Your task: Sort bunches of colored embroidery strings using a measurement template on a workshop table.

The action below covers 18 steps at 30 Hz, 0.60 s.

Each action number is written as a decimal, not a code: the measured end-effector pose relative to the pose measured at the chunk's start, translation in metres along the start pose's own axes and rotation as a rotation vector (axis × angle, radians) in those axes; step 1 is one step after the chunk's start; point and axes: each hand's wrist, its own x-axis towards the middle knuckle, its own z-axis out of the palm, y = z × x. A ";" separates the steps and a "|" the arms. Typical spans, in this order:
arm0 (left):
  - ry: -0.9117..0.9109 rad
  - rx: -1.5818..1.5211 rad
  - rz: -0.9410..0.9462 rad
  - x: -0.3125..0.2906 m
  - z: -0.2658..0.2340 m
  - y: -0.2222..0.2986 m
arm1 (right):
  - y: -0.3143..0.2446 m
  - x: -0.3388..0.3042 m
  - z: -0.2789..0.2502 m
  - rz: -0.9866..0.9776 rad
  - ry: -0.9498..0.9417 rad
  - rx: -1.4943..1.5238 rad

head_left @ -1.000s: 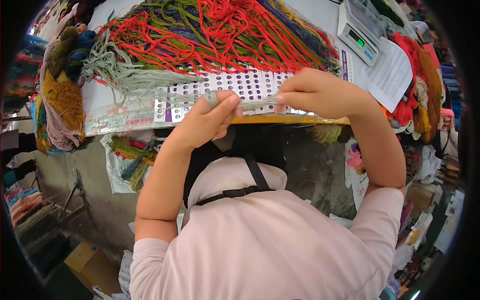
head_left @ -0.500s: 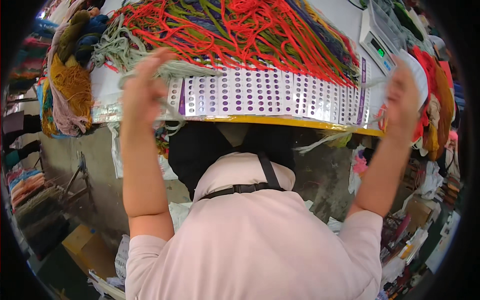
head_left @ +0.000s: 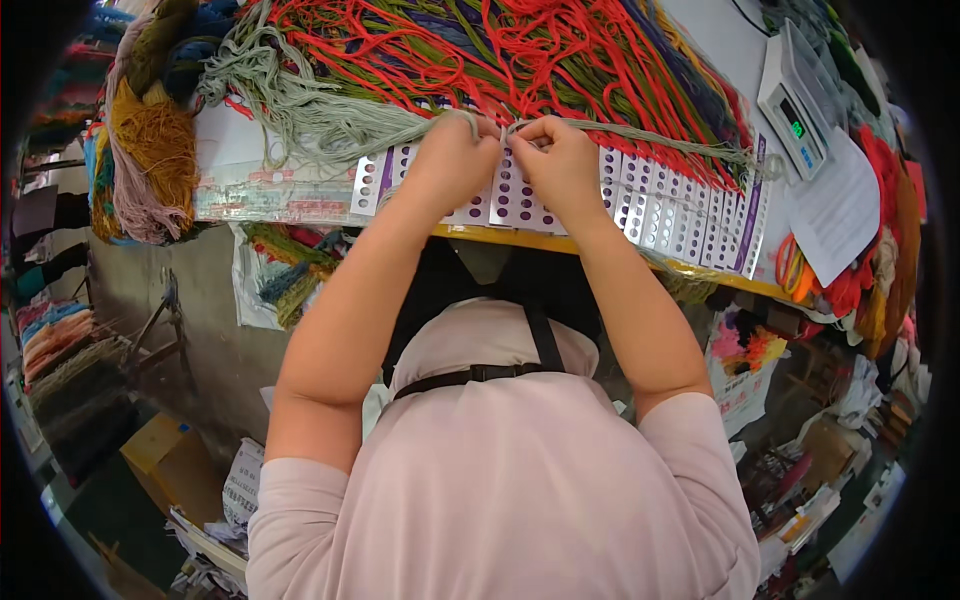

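Observation:
My left hand [head_left: 452, 165] and my right hand [head_left: 556, 162] are close together over the table's near edge, fingertips pinched. Both grip pale grey-green yarn [head_left: 372, 128]. From my left hand it runs to a loose heap on the left; from my right hand a thin strand [head_left: 660, 140] stretches right across red yarn. Beneath the hands lies a row of white cards with columns of purple-and-white round spots [head_left: 632, 205]. Red and olive yarn [head_left: 560, 60] spreads over the far ends of the cards. The exact hold at the fingertips is too small to make out.
A digital scale [head_left: 793, 125] stands at the right, with a white paper sheet [head_left: 838, 215] in front. Mustard and pink skeins [head_left: 150, 130] hang at the left table edge. A yellow strip [head_left: 510, 238] runs along the front edge. A cardboard box [head_left: 170, 470] sits on the floor.
Both hands have moved inward from wide apart to the middle of the card row, where they now pinch the grey-green yarn. The strand on the right now lies across the red yarn.

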 end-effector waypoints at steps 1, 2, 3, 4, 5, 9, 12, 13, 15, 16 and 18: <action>0.051 -0.073 0.005 0.006 0.000 -0.005 | 0.000 0.000 0.000 -0.016 0.010 -0.002; 0.098 -0.144 0.011 0.008 0.000 -0.003 | 0.003 0.001 0.000 -0.012 0.010 -0.003; 0.058 -0.151 -0.025 0.005 0.001 0.002 | 0.006 0.001 0.001 -0.027 0.015 0.014; 0.055 -0.151 -0.027 0.008 0.002 0.001 | 0.008 0.001 0.000 -0.041 0.020 0.032; 0.032 -0.098 0.017 0.010 0.002 -0.001 | 0.008 0.001 0.000 -0.038 0.016 0.033; 0.066 -0.069 0.019 0.009 0.005 0.000 | 0.009 0.001 -0.001 -0.061 0.026 -0.002; -0.006 -0.198 -0.098 0.010 0.004 0.004 | 0.013 -0.003 -0.004 -0.213 0.053 -0.009; -0.004 -0.197 -0.101 0.010 0.003 0.005 | 0.014 -0.005 -0.005 -0.328 0.076 -0.008; 0.025 -0.222 -0.131 0.012 0.002 0.005 | 0.015 -0.006 -0.008 -0.236 0.018 0.038; 0.025 -0.221 -0.134 0.015 0.003 0.001 | 0.014 -0.006 -0.009 -0.146 -0.037 0.082; 0.126 -0.164 -0.025 0.018 0.007 -0.004 | 0.012 -0.007 -0.010 -0.069 -0.075 0.149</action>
